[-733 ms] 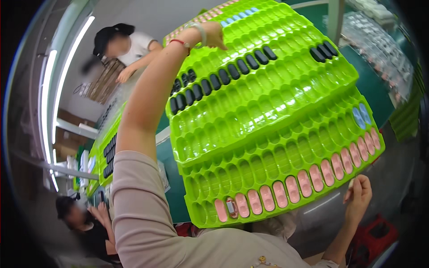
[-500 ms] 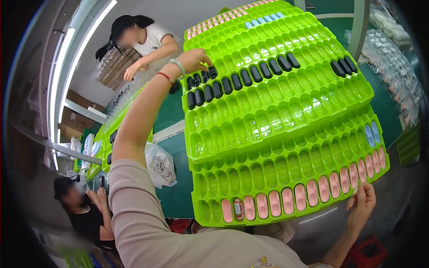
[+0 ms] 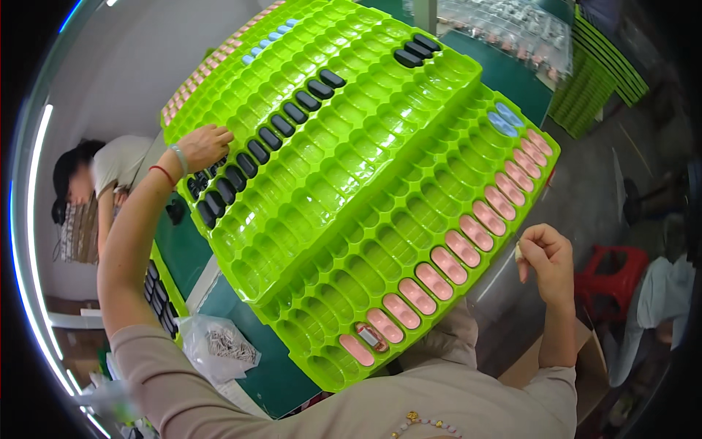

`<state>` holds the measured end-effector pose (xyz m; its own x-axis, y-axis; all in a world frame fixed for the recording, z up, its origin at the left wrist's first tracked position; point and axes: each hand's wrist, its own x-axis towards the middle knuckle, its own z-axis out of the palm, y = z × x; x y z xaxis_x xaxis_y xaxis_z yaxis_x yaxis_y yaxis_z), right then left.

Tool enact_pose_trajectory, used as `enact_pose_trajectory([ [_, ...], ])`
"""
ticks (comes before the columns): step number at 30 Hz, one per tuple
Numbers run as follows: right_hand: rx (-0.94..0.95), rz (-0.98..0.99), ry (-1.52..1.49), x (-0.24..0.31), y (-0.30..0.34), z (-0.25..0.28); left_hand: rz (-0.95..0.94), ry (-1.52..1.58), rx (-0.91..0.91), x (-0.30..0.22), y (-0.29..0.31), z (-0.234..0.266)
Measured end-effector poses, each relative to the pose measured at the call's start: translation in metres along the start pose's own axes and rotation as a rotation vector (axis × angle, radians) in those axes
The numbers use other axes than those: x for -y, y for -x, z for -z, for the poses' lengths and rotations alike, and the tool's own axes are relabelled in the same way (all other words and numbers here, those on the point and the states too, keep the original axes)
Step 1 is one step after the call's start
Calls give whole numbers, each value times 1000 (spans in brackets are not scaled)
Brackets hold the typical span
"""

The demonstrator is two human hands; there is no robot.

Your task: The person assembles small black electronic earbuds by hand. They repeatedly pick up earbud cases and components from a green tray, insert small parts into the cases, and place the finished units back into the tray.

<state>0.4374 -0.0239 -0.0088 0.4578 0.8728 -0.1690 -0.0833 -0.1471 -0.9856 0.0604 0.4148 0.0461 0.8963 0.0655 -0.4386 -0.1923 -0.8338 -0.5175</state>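
1. Two bright green moulded trays with rows of oval pockets lie on a dark green tabletop (image 3: 274, 380): the front tray (image 3: 360, 275) nearest the wearer, the rear tray (image 3: 322, 175) just beyond.
2. The left hand (image 3: 205, 148) reaches over the rear tray's left edge, fingers bent downward above small black pieces (image 3: 196, 188). Whether it grips one cannot be told.
3. The right hand (image 3: 545, 256) is off the front tray's near edge, toward the right, fingers curled in toward the thumb. Something small and pale shows at the fingertips; whether it is held is unclear.
4. Black oval shells (image 3: 258, 151) run in a slanting row from the rear tray's left edge.
5. Pink oval shells (image 3: 417, 296) line the front tray's near edge; close to its left corner, one shell with a component (image 3: 371, 337) sits among them.
6. Two blue shells (image 3: 502, 124) lie by the front tray's right edge.
7. A clear bag of metal parts (image 3: 201, 344) rests near the tabletop's left edge.
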Motion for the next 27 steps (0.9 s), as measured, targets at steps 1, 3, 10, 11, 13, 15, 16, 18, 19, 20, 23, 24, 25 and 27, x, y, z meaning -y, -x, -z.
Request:
enact_pose_trajectory([
  [1, 14, 15, -14, 1, 4, -2, 3, -25, -27, 4, 9, 0],
  [3, -21, 11, -43, 1, 13, -6, -4, -67, -53, 1, 22, -4],
  [10, 211, 61, -58, 10, 8, -58, 689, 387, -397, -28, 47, 17],
  [11, 260, 64, -56, 13, 8, -69, 845, 563, -517, -36, 58, 25],
  [13, 363, 34, -46, 18, 8, -91, 1056, 900, -696, -55, 68, 42],
  [15, 514, 18, -41, 22, 7, -116, 1198, 1213, -791, -99, 83, 71],
  [16, 577, -29, -69, 27, 10, -132, 1219, 1455, -745, -122, 83, 94],
  [18, 703, -64, -32, 29, 22, -161, 1276, 1889, -659, -181, 84, 135],
  [19, 781, 77, -86, 28, 32, -180, 1322, 2091, -623, -213, 84, 149],
  [20, 835, 213, -147, 26, 42, -195, 1343, 2316, -654, -239, 74, 167],
  [23, 957, 787, 119, 18, 52, -231, 1207, 2827, -714, -301, 62, 180],
  [24, 997, 806, 100, 15, 57, -239, 1163, 2892, -829, -314, 60, 180],
  [25, 1042, 711, 78, 11, 58, -242, 1109, 2951, -946, -326, 59, 180],
  [27, 1106, 525, 55, 6, 55, -243, 1022, 3013, -1148, -343, 58, 179],
])
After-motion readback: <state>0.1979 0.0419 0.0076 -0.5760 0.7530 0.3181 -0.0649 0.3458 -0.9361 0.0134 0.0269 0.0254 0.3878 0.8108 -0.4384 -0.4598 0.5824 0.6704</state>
